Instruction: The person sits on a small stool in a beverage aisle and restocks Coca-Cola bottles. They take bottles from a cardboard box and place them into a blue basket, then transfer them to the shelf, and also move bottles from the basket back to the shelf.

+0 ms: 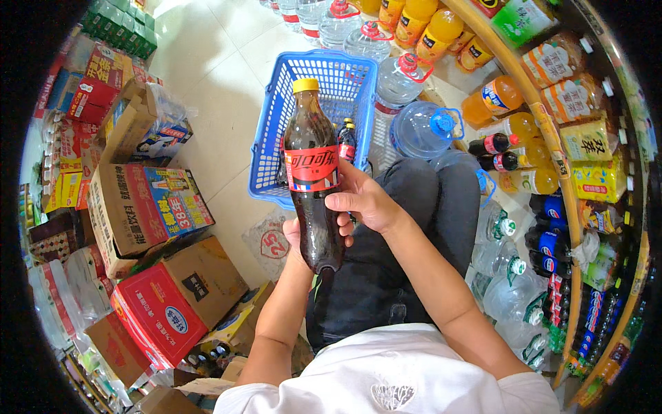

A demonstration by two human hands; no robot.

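A large plastic cola bottle (315, 227) with a yellow cap and a red label stands nearly upright between my hands, above my lap. My right hand (364, 199) grips its right side just below the label, thumb across the front. Behind the lower left side, my left hand (295, 238) supports it, most of its fingers hidden by the bottle. Beyond it, a blue plastic shopping basket (275, 103) sits on the floor, partly covered by the bottle. Smaller dark cola bottles (347, 142) with yellow caps lie inside the basket.
Large water jugs (421, 129) line the floor right of the basket. Shelves at the right hold orange drink bottles (491, 101) and Pepsi bottles (549, 243). Cardboard cartons (150, 207) and a red box (160, 310) are stacked at the left. Pale tiles (217, 103) cover the floor.
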